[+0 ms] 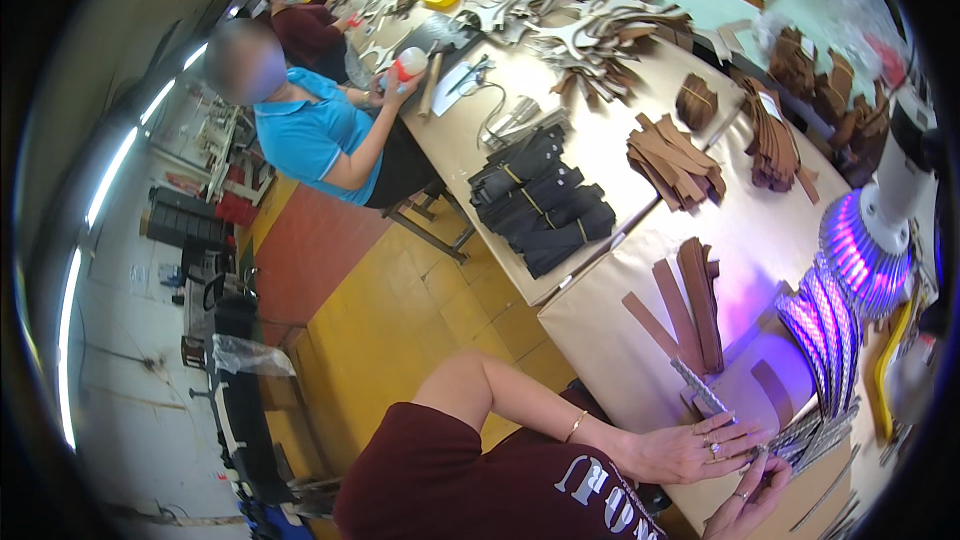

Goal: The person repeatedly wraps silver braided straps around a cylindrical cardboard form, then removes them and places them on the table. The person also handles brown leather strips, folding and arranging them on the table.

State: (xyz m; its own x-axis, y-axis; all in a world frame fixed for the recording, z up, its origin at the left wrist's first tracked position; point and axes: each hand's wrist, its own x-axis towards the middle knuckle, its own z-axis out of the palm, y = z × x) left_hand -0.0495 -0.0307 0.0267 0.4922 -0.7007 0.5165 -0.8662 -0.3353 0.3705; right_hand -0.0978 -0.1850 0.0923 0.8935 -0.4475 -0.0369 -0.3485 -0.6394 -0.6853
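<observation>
My left hand (695, 452), with rings and a bracelet, lies with its fingers stretched out across a narrow grey patterned strip (699, 386). The strip's far end sticks out beyond my fingers, and its middle is hidden under them. Just nearer, my right hand (750, 502) has thumb and forefinger pinched at what looks like the strip's near end; the contact is small and partly covered. To the right of both hands lies a bundle of similar grey patterned strips (822, 340), lit purple. A short brown strip (772, 392) rests just beyond my fingertips.
A lamp (868, 235) glowing purple hangs over the right side of the table (590, 325). Brown strips (695, 305) lie beyond my hands, and tied black bundles (540, 200) farther off. Across the table's left side, a person in blue (320, 140) holds a bottle (408, 66).
</observation>
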